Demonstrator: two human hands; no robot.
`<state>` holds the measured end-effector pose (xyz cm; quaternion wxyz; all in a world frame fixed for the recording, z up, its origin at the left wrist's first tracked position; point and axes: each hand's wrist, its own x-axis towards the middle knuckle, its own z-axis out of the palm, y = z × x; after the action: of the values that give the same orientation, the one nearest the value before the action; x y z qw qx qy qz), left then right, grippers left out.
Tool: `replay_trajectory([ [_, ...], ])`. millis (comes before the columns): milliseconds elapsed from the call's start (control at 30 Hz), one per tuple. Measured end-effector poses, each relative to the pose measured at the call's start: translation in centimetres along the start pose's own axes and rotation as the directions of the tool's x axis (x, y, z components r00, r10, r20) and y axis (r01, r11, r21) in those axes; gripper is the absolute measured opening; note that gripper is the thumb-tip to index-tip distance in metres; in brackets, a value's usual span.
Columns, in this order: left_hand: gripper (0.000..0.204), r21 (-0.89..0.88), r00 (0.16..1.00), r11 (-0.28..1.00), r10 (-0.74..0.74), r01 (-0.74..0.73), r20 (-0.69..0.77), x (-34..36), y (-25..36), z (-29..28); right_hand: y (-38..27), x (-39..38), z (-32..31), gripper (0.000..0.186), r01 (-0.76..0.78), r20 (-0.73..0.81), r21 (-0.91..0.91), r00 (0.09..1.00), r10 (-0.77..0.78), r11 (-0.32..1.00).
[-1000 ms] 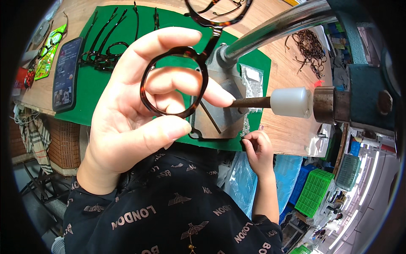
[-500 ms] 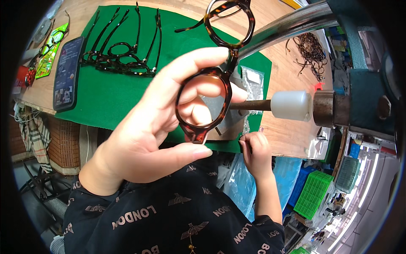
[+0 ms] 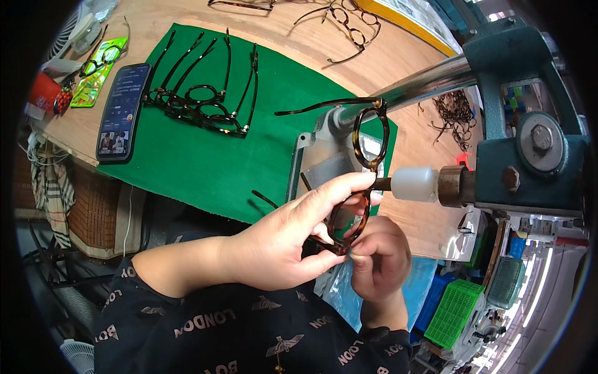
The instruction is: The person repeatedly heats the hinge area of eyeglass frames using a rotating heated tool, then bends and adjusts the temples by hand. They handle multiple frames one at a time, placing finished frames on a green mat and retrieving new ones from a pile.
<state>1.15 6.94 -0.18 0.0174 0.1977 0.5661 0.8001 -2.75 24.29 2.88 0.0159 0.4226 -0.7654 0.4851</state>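
Note:
A tortoiseshell eyeglass frame (image 3: 369, 138) stands on edge in front of me, one temple arm sticking out to the left. My left hand (image 3: 293, 237) pinches its lower rim between thumb and fingers. My right hand (image 3: 381, 257) grips the same lower rim from below, fingers curled. The frame's bridge sits just left of the white plastic tip (image 3: 412, 184) of a horizontal spindle on a blue-green machine (image 3: 529, 143).
A green mat (image 3: 205, 162) on the wooden bench holds several dark eyeglass frames (image 3: 199, 106) and a metal plate (image 3: 324, 168). A phone (image 3: 121, 112) lies at the mat's left edge. More frames (image 3: 339, 19) lie at the back. A green crate (image 3: 455, 311) stands lower right.
My left hand has lowered and turned the frame upright beside the white spindle tip. My right hand has come up from the bench edge and taken hold of the frame's lower rim.

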Motion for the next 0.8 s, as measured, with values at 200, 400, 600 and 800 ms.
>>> replay_trajectory([
  [200,0.08,0.165,0.999,0.986,0.002,0.004,-0.033,0.0,0.4,-0.1,0.3,0.4,0.0,0.008,0.058,0.05,-0.064,0.997,-0.055,0.996],
  [400,0.08,0.204,0.999,0.978,-0.023,0.032,-0.043,0.0,0.6,-0.2,0.4,0.3,-0.2,0.008,0.025,0.055,-0.05,0.998,-0.022,0.998],
  [600,0.08,0.135,0.998,0.99,-0.039,0.046,-0.054,0.0,0.8,0.0,0.1,0.3,-0.3,0.008,-0.19,0.043,0.207,0.982,0.185,0.96],
  [800,0.081,0.078,0.999,0.997,-0.027,0.03,-0.041,-0.1,0.5,0.2,-0.1,1.1,-1.3,0.011,-0.511,0.283,0.54,0.859,0.427,0.669],
])
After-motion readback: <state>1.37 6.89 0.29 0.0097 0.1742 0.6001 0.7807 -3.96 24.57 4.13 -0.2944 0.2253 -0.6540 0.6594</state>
